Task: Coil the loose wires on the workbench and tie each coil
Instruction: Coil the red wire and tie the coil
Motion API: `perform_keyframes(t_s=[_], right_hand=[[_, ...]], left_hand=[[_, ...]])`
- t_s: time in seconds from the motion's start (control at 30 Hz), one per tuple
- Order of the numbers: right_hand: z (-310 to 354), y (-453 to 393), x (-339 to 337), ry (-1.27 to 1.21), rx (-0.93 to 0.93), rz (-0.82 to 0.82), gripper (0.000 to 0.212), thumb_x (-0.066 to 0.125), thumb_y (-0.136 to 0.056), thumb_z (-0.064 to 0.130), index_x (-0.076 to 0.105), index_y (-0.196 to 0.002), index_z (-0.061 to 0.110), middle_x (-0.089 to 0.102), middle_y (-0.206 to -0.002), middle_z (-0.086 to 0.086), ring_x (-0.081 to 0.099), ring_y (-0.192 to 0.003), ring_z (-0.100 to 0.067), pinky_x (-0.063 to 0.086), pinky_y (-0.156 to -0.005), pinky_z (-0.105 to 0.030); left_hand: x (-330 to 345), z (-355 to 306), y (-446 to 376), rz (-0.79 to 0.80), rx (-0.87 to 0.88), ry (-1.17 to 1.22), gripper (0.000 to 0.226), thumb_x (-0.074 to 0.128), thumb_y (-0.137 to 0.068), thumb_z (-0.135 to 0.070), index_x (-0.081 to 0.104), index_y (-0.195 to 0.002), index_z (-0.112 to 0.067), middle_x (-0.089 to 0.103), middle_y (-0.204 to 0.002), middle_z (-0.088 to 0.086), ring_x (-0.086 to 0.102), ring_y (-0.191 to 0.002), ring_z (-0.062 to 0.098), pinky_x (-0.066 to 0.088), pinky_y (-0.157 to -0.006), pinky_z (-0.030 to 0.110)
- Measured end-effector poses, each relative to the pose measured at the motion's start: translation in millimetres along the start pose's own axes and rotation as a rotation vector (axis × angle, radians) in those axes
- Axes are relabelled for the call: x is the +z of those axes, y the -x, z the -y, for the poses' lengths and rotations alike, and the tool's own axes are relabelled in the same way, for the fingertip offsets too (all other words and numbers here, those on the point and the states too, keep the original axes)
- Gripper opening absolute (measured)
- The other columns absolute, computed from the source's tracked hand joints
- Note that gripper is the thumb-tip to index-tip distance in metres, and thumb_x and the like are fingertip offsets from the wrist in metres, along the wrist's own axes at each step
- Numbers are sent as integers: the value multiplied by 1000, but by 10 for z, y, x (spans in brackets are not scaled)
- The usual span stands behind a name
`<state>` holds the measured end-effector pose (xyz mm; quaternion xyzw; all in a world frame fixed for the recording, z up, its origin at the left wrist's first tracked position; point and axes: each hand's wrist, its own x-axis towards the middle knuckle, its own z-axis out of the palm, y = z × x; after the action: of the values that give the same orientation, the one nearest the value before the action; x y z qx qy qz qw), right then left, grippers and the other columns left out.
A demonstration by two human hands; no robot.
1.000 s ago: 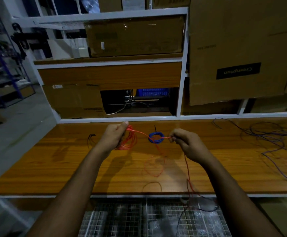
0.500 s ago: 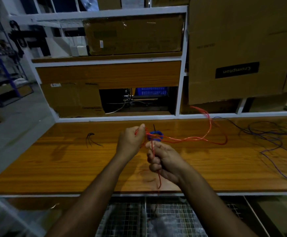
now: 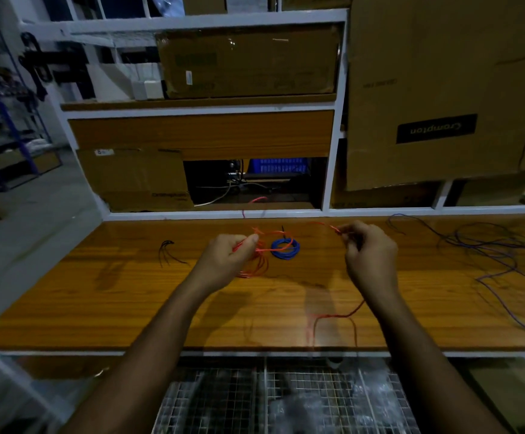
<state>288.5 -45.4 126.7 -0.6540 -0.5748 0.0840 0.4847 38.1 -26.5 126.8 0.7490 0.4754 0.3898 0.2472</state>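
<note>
We stand at a wooden workbench [image 3: 129, 296] in a dim storeroom, with white shelving and cardboard boxes [image 3: 442, 89] stacked behind it and a wire-mesh shelf below the front edge. Our left hand [image 3: 226, 264] holds a part-wound coil of red wire [image 3: 254, 261], thumb and fingers closed round the gathered loops just above the bench. Our right hand [image 3: 370, 258] pinches the same red wire further along, held out to the right, well apart from the left; the strand arcs between the two hands, and its slack tail drops below the right wrist, loops on the bench near the front edge and appears to go over it.

A blue coil [image 3: 285, 248] lies on the bench just beyond and between our hands, already wound; whether it is tied we cannot tell. To the far right a tangle of dark, purplish loose wires [image 3: 489, 245] sprawls untouched, and a few short black pieces [image 3: 167, 252] lie to the left.

We judge that we are mid-way through winding the red wire, with tying not yet begun. The next move calls for bringing the right hand's strand round onto the loops in the left, keeping them pinched together so they do not spring open, and drawing up the tail without snagging it on the bench edge.
</note>
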Motion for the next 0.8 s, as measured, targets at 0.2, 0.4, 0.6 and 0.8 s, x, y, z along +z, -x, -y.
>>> perform_keyframes(t_s=[0.2, 0.4, 0.6, 0.8], right_hand=[[-98, -35, 13, 364, -326, 259, 27, 50, -97, 6, 63, -111, 25, 54, -115, 6, 51, -107, -12, 51, -87, -31], [-14, -45, -74, 208, -494, 306, 29, 53, -96, 10, 64, -114, 29, 52, -107, 15, 47, -103, -3, 37, -80, -14], [96, -82, -119, 116, -528, 241, 36, 59, -92, 0, 66, -118, 24, 61, -114, 4, 57, -104, -7, 51, -86, -20], [111, -108, -41, 377, -640, 183, 33, 63, -90, 3, 65, -117, 23, 55, -114, -3, 59, -97, -20, 53, -73, -28]], left_hand=[[-167, -297, 37, 204, 31, 231, 44, 47, -101, -32, 43, -61, -15, 31, -53, -2, 28, -48, 13, 30, -48, 22], [-225, -337, 21, 205, -67, 221, 44, 46, -100, -34, 41, -60, -16, 31, -51, -2, 29, -43, 9, 29, -45, 20], [-239, -266, 49, 364, -188, 342, 42, 46, -99, -36, 37, -60, -20, 25, -53, -2, 19, -47, 12, 13, -51, 31], [-297, -385, 29, 401, -153, 264, 44, 48, -97, -38, 41, -59, -18, 33, -49, -1, 24, -45, 15, 20, -47, 27]])
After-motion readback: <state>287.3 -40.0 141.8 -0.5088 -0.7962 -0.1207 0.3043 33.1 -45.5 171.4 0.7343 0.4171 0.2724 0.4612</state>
